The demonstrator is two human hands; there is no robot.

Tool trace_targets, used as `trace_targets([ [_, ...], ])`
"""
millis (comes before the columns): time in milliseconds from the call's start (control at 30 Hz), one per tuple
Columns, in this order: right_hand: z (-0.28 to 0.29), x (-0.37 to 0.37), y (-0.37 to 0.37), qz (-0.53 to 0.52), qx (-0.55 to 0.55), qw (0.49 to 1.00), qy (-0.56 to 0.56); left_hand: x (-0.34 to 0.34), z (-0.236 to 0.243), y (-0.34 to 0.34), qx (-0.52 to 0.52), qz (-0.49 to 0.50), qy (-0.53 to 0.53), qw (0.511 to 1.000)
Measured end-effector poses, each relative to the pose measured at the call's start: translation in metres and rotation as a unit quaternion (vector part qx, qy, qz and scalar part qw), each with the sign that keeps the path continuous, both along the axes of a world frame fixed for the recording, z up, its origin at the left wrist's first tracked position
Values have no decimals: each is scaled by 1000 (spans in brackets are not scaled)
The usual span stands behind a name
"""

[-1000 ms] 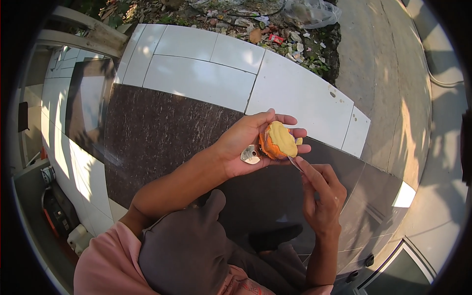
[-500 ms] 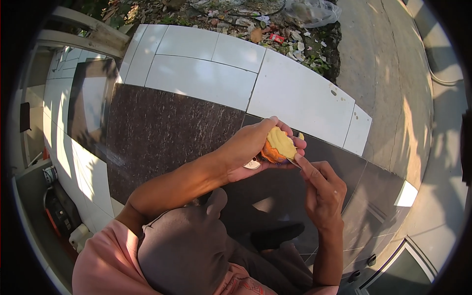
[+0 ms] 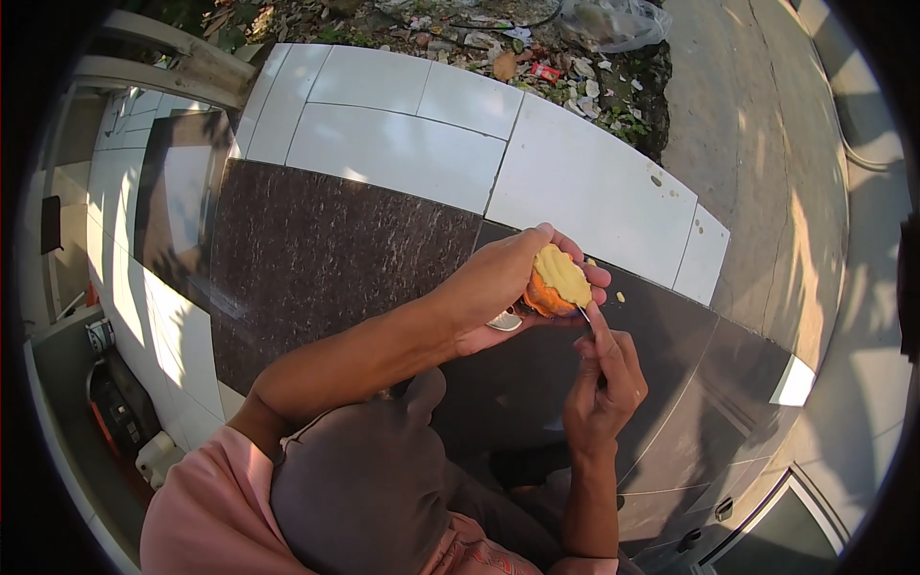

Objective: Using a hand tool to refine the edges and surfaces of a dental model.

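One silvery metal piece (image 3: 504, 322) poked out by the heel of the left hand (image 3: 506, 280), which was cupped round one yellow-and-orange lump (image 3: 561, 281) in its palm, probably to steady it. One thin metal tool (image 3: 584, 313) met the lump's edge, pinched in the right hand (image 3: 606, 381), likely for control.

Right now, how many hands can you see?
2: the left hand, near the middle, holding an orange-and-yellow lump; the right hand, lower right of it, holding a thin tool at the lump's edge.
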State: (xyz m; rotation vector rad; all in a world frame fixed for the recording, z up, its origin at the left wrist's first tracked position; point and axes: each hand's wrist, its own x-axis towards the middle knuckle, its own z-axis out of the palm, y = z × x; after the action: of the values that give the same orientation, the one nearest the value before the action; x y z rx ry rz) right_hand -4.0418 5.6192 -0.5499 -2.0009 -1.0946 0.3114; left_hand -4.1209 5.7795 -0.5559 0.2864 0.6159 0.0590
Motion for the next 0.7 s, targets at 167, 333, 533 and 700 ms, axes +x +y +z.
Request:
trace_targets([
  [167, 4, 6, 0, -39, -22, 997, 60, 3, 2, -3, 0, 13, -14, 1000],
  [333, 20, 17, -2, -17, 3, 998, 60, 2, 5, -8, -51, 49, 27, 997],
  [533, 25, 25, -1, 84, -32, 995, -49, -2, 4, -7, -28, 50, 41, 997],
  [700, 20, 24, -3, 96, -38, 993, -61, -2, 4, -7, -32, 52, 26, 998],
])
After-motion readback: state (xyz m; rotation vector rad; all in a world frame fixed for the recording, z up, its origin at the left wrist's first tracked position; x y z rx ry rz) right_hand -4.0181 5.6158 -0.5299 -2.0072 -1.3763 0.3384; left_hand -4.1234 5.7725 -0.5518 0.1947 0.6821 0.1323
